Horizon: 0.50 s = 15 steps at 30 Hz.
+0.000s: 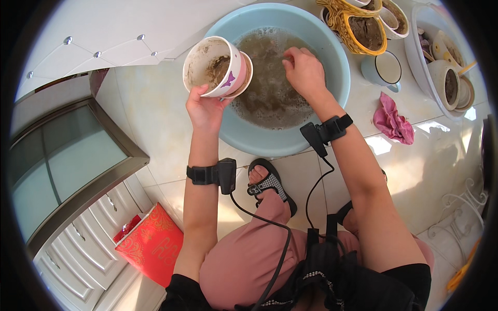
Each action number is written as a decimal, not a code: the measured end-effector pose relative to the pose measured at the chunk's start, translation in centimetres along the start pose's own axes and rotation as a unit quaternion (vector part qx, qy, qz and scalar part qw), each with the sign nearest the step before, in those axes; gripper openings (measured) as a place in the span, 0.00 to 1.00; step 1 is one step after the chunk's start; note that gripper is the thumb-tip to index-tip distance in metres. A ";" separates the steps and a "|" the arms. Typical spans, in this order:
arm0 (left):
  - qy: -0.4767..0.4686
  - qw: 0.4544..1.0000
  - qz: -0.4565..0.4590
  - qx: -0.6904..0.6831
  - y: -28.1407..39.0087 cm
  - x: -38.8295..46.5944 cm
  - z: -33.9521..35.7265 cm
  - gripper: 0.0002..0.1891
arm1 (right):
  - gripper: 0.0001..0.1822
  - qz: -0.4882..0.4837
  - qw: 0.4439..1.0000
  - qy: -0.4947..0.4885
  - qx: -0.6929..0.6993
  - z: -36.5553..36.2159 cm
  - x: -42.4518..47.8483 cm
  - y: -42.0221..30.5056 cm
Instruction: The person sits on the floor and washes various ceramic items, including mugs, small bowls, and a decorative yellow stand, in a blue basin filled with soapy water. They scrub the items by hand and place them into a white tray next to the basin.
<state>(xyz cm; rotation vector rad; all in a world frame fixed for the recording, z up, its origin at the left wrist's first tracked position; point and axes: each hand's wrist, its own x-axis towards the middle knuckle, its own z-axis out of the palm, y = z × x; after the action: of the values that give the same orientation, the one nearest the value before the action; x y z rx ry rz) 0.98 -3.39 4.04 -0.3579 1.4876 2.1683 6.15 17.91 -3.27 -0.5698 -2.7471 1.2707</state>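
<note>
My left hand (206, 107) holds a soiled white-and-pink flower pot (233, 72) by its lower side, tilted so that its mouth faces up and left. A saucer sits at the pot's base, and dried soil clings to the inside. Over the murky, foamy water (268, 97) in a large blue plastic basin (280, 145) is my right hand (305, 72), its fingers bent. Whether those fingertips hold anything small cannot be told. The pot hangs over the basin's left rim.
Right of the basin stand yellow ceramic pots with soil (367, 35), a light blue enamel mug (381, 70) and a crumpled pink cloth (393, 118). A whitish tub (424, 74) holds more pots. A red paper bag (155, 245) and a glass-topped table (70, 155) are at left.
</note>
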 end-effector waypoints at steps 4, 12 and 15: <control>0.006 1.000 -0.005 0.010 -0.2 0.0 -0.1 0.32 | 0.10 -0.111 0.990 -0.028 0.078 -0.9 0.0 -3.0; 0.024 1.000 0.011 0.000 -0.3 0.3 0.6 0.33 | 0.03 -0.145 0.978 -0.135 -0.059 -2.1 -0.5 -3.7; 0.001 0.999 0.026 -0.039 0.6 -0.1 1.3 0.34 | 0.03 -0.039 0.931 -0.147 -0.333 -1.4 0.4 -1.3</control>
<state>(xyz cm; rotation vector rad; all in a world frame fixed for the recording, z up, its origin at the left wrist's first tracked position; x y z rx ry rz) 0.84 -2.40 5.01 -0.3520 1.4327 2.2718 5.71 18.27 -1.47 -0.3033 -3.4033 0.3940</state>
